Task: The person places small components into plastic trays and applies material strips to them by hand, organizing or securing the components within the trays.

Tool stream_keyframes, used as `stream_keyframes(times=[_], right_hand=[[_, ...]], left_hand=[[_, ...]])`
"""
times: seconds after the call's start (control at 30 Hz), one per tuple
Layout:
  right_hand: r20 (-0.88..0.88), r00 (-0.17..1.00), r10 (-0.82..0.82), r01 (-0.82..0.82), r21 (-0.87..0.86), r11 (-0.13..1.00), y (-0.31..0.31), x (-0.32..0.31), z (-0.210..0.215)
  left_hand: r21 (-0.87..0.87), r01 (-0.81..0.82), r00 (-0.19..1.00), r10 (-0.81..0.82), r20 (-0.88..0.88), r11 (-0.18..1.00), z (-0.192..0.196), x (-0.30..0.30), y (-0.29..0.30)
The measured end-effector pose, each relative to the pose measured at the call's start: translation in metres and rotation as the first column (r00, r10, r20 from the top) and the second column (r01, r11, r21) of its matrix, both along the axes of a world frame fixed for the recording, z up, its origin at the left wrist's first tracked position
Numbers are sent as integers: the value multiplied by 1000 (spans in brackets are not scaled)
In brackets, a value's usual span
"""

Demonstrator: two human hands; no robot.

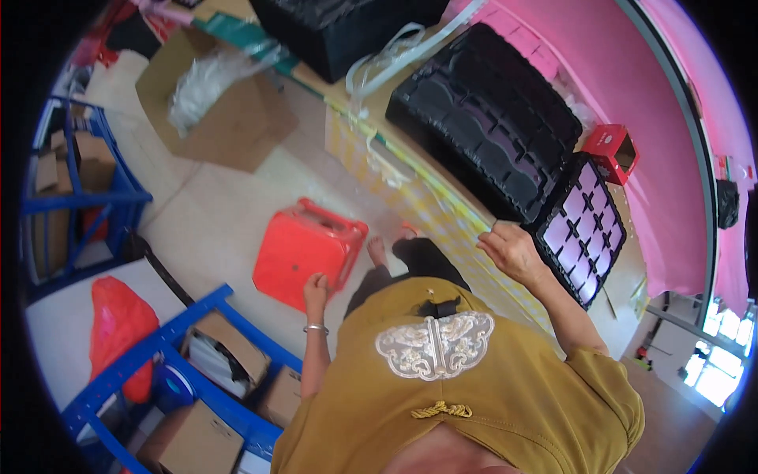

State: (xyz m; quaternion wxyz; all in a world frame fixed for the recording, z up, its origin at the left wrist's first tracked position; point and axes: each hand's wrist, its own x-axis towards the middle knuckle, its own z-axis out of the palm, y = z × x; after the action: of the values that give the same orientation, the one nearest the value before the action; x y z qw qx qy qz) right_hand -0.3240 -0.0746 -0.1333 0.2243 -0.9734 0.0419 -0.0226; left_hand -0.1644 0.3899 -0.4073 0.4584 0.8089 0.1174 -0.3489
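The large tray (493,122) is black and glossy, with wavy-edged shapes inside; the small tray (584,229) beside it has a black grid over pale lilac cells. Both lie on the desk (442,167). The stool (284,249) on the floor is bright red, its square seat pierced by a small central hole.

The right hand (513,251) is just beside the trays' near corners, its fingers bent and close together; I cannot tell whether they touch the desk. The left hand (316,294), its fingers curled in, overlaps the stool's near edge in view; contact is unclear.

The left palm is hidden, the large tray's recesses are dark, and the black box (339,39) is cut off at the top.
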Motion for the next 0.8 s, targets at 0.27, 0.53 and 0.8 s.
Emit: stream_keyframes(times=[0.27, 0.53, 0.8], right_hand=[[191, 936, -295, 292, 44, 955, -54, 5, 31], [259, 756, -601, 589, 133, 797, -107, -3, 32], [192, 420, -887, 836, 299, 460, -164, -6, 5]], left_hand=[[-126, 410, 751, -256, 608, 903, 152, 139, -275], [70, 602, 349, -341, 873, 795, 230, 176, -428], [403, 574, 170, -585, 793, 713, 213, 225, -481]])
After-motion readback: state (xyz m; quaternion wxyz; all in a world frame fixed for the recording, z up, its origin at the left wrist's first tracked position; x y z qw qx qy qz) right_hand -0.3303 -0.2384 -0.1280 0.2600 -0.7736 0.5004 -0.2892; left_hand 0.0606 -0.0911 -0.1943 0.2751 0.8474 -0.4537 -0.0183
